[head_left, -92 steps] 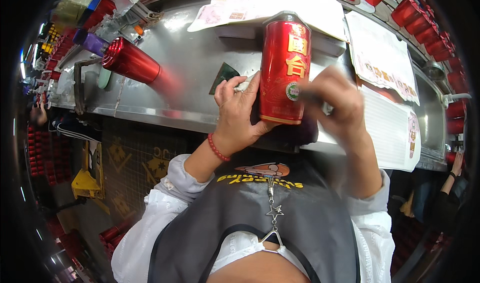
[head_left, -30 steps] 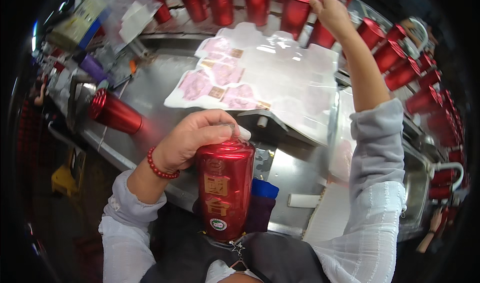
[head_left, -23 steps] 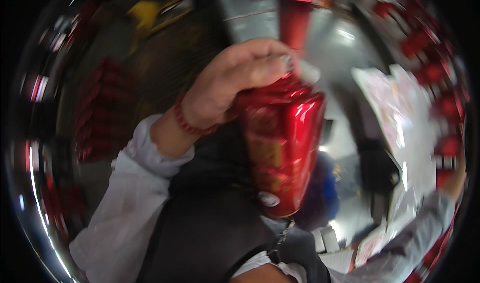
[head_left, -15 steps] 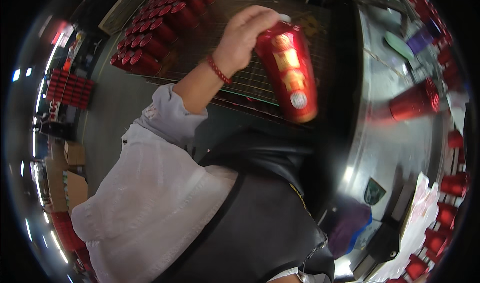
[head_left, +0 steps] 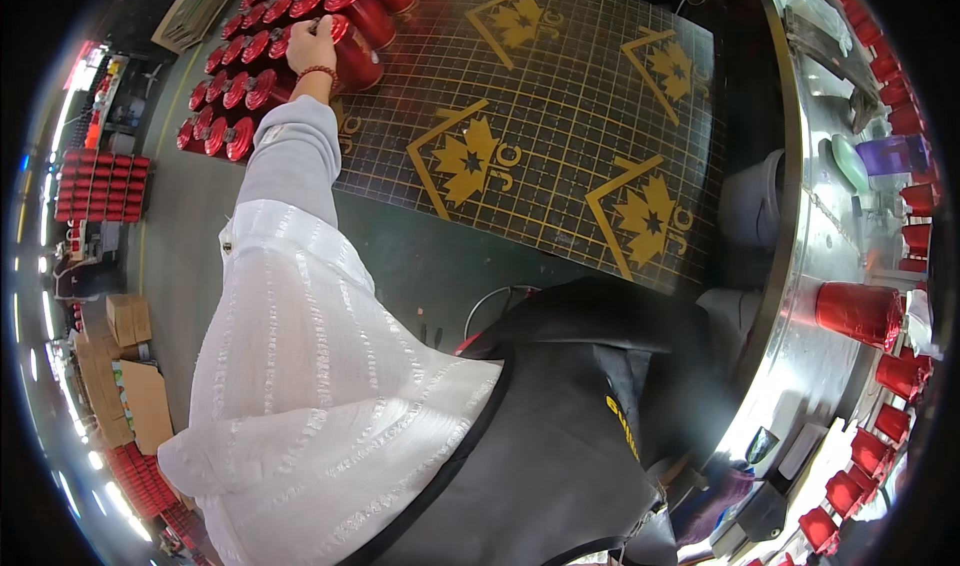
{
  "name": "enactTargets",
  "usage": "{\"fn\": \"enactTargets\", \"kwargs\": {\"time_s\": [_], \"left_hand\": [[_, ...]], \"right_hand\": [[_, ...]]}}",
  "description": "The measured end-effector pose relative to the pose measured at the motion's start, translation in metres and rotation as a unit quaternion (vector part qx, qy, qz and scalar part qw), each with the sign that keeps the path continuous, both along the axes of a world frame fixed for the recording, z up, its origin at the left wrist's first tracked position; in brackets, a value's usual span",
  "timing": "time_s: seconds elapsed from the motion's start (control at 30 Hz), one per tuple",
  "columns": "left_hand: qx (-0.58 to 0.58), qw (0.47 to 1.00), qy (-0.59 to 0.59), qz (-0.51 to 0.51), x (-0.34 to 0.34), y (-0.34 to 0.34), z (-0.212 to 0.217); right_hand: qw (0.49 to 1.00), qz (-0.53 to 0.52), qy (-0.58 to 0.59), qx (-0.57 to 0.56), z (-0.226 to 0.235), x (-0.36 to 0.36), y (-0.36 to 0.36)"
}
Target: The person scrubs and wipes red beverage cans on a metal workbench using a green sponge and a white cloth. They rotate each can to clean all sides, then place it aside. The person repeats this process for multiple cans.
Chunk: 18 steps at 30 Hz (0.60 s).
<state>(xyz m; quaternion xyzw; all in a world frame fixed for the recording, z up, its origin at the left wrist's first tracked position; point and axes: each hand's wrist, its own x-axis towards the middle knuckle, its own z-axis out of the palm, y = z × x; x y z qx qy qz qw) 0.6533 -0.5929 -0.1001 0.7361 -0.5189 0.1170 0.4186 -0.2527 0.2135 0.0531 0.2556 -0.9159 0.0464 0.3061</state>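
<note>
My left hand [head_left: 312, 50] reaches far out to the upper left, a red bead bracelet on its wrist. Its fingers are curled round the top of a shiny red bottle [head_left: 352, 58]. That bottle stands at the near right edge of a tight group of upright red bottles [head_left: 262, 88] of the same kind. They stand on a dark platform [head_left: 560, 96] with a grid and yellow leaf-shaped prints. The bottle's far side is hidden by neighbours, and its neck lies under my fingers. My right hand does not show.
Along the right runs a metal bench [head_left: 790, 356], with a red bottle [head_left: 860, 314] lying on it, a green disc [head_left: 849, 162] and a purple object [head_left: 890, 156]. Red containers [head_left: 872, 452] line the far right. Cardboard boxes [head_left: 128, 322] and stacked red goods [head_left: 103, 186] stand at left.
My left hand has carried the red bottle from above the platform to the upper left, into the group. The view has shifted, showing more of the platform.
</note>
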Motion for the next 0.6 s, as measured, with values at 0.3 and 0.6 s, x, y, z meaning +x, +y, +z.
{"fn": "enactTargets", "kwargs": {"time_s": [0.3,0.6], "left_hand": [[0.265,0.905,-0.326,0.067,-0.034,0.007,0.043],[-0.172,0.9,-0.105,-0.387,-0.277,0.015,0.057]], "right_hand": [[0.975,-0.053,0.152,0.155,0.14,-0.021,0.14],[0.968,-0.019,-0.191,-0.159,0.198,0.027,0.016]]}}
